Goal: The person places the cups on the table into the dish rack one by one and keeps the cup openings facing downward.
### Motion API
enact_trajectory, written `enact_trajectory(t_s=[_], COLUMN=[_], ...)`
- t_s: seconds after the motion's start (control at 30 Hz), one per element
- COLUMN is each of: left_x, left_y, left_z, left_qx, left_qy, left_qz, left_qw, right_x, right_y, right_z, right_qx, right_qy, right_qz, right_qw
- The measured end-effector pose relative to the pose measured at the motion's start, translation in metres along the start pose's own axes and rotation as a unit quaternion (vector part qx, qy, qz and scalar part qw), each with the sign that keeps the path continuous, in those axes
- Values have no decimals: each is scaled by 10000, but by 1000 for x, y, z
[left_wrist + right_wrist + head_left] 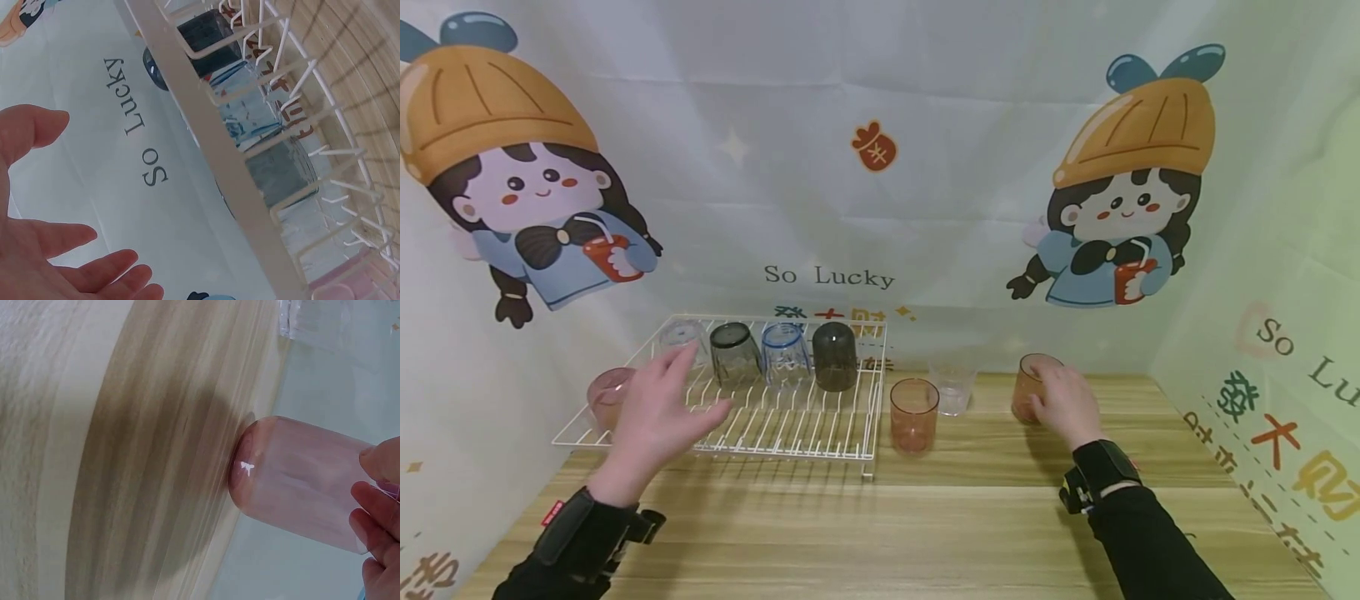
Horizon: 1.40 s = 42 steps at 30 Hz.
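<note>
My right hand point(1066, 404) holds a pinkish-orange drinking glass point(1024, 398) by its upper part at the right of the table. In the right wrist view, the thumb and fingertips are at the rim of this glass point(294, 478), whose rounded base is close to the wood. Over the left part of a white wire rack point(790, 454), my left hand point(651, 408) is spread with nothing in it. Beside that hand a pink glass point(604, 396) sits on the rack, partly hidden by it. A clear glass point(681, 333) is just behind its fingers.
Along the back of the rack stand a dark grey glass point(735, 354), a blue-rimmed glass point(786, 358) and a smoky brown glass point(835, 358). Right of the rack are another pinkish-orange glass point(913, 421) and a clear glass point(953, 392). A printed cloth point(955, 192) hangs behind the table.
</note>
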<state>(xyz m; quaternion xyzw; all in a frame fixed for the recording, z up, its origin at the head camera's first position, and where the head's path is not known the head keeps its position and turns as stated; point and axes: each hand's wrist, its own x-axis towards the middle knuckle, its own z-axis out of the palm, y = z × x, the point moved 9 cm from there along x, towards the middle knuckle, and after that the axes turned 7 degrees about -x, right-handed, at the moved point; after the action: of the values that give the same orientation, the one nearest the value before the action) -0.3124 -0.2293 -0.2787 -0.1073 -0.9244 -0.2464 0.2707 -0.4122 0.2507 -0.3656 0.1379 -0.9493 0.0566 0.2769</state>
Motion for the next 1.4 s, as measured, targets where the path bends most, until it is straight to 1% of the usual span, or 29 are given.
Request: enact_trajectory(t_s=[0.1,0.23,0.33,0.5,0.63,0.73,0.97,1.1,1.23,1.4], left_x=[1,1,1,2,3,4,6,8,8,8], left_y=[1,3,6,15,19,22,28,33,39,45], left_z=[7,17,23,33,40,45,55,60,63,66], left_qx=[0,-12,0,-17,-94,-219,-263,-362,-377,-424], left_qy=[-113,-265,-339,-365,-447,-515,-628,-637,-612,-615], left_qz=[-21,-48,-42,83,75,51,58,102,177,213], left_qw=[9999,9996,9994,9993,9989,9984,9977,9973,9973,9970], right_x=[0,1,1,1,1,-1,-9,-12,-14,-15], right_y=[-1,-3,-3,-3,-2,-2,3,5,6,1], right_z=[1,0,0,0,-2,-2,-4,-7,-10,-17], right_qx=[-121,-190,-167,-107,17,64,71,161,253,265], right_qy=[3,150,254,384,545,589,494,572,564,686], right_qz=[-36,-98,-132,-149,-128,-90,123,152,239,210], right_qw=[9999,9997,9995,9991,9984,9982,9987,9981,9978,9971])
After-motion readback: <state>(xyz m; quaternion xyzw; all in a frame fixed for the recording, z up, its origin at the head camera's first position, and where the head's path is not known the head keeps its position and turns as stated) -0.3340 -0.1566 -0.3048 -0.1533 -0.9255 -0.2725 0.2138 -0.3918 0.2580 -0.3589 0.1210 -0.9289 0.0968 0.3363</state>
